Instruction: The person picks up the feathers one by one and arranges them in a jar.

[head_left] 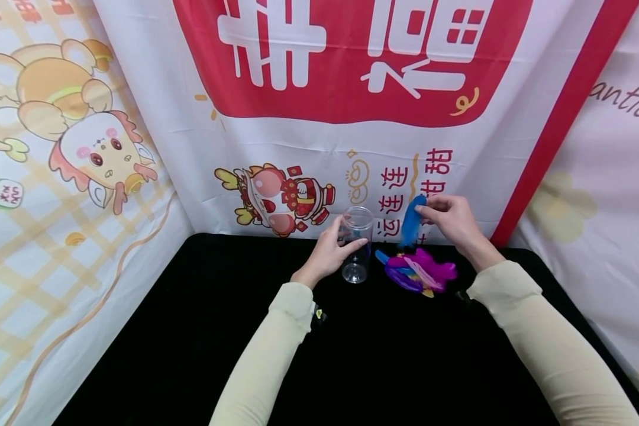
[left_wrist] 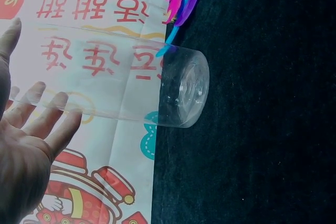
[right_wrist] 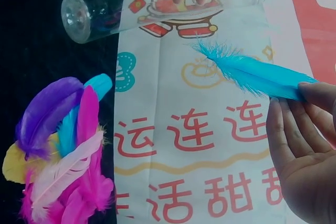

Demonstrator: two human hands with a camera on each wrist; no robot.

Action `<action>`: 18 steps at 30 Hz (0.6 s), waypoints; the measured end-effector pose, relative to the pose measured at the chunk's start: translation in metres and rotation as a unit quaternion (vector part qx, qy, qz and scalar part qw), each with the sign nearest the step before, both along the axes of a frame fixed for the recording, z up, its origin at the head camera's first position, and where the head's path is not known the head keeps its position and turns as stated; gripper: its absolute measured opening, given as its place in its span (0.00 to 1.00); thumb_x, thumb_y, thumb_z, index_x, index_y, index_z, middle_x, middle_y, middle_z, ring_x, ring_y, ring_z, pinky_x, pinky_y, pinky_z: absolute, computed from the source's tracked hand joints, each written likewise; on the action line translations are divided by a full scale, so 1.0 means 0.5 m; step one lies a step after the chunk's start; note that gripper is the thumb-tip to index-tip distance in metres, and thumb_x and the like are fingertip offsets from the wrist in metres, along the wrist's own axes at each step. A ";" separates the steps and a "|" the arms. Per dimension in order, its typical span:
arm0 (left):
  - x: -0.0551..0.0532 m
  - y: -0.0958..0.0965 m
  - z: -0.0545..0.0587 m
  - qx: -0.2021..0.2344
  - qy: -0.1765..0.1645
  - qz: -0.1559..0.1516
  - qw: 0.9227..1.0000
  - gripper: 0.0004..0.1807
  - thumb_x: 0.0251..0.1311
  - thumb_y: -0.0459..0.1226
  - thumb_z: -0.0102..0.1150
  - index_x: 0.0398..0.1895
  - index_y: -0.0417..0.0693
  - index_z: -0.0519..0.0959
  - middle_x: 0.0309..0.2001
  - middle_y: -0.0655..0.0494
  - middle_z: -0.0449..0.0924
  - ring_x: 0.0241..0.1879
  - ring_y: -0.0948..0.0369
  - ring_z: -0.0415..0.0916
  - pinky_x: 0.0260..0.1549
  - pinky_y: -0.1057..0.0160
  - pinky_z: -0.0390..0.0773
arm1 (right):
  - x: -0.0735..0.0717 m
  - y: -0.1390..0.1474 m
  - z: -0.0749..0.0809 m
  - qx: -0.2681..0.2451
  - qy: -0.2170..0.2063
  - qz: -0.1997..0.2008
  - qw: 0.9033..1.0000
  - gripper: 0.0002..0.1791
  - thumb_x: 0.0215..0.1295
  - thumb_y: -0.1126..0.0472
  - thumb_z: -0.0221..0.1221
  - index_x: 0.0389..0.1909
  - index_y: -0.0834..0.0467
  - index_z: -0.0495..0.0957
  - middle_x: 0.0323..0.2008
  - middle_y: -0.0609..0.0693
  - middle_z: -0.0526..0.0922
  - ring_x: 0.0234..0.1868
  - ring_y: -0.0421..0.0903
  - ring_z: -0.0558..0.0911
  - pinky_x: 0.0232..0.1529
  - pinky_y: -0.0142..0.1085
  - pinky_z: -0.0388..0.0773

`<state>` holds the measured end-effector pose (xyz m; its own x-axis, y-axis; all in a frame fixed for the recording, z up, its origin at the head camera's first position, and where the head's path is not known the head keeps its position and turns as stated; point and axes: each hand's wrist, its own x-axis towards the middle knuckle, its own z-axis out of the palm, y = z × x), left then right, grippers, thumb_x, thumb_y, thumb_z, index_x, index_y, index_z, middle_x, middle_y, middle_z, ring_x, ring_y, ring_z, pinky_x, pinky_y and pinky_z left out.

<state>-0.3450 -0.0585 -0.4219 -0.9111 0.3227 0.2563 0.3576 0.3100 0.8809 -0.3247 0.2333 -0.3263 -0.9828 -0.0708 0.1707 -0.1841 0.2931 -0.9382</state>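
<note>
A clear plastic cup (head_left: 355, 269), tall and upright, stands near the back edge of the black table. My left hand (head_left: 330, 248) grips its side, thumb across the front and fingers around the far side. The cup (left_wrist: 184, 87) looks see-through in the left wrist view, with nothing showing inside. Between thumb and fingertips, my right hand (head_left: 452, 222) pinches a blue feather (head_left: 412, 222) by one end, its fluffy end hanging down. Below that hand lies a pile of feathers (head_left: 420, 272) in purple, magenta, pale pink, yellow and blue, just right of the cup.
The black table (head_left: 191, 331) meets a white printed cloth (head_left: 277, 136) hanging behind it. More printed cloth (head_left: 85, 248) hangs on the left, and another sheet (head_left: 591, 236) hangs on the right.
</note>
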 end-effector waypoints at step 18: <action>0.000 0.000 0.002 -0.004 -0.005 -0.002 1.000 0.39 0.68 0.53 0.64 0.77 0.56 0.59 0.73 0.53 0.65 0.67 0.49 0.73 0.65 0.52 0.75 | -0.002 -0.026 0.032 -0.010 0.006 0.012 1.000 0.18 0.71 0.57 0.66 0.49 0.69 0.82 0.37 0.49 0.90 0.39 0.47 0.89 0.39 0.32 0.83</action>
<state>-0.3449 -0.0587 -0.4209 -0.9125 0.3277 0.2450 0.3500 0.3150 0.8822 -0.3258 0.2201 -0.3103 -0.9787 -0.0911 0.1839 -0.2020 0.2689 -0.9418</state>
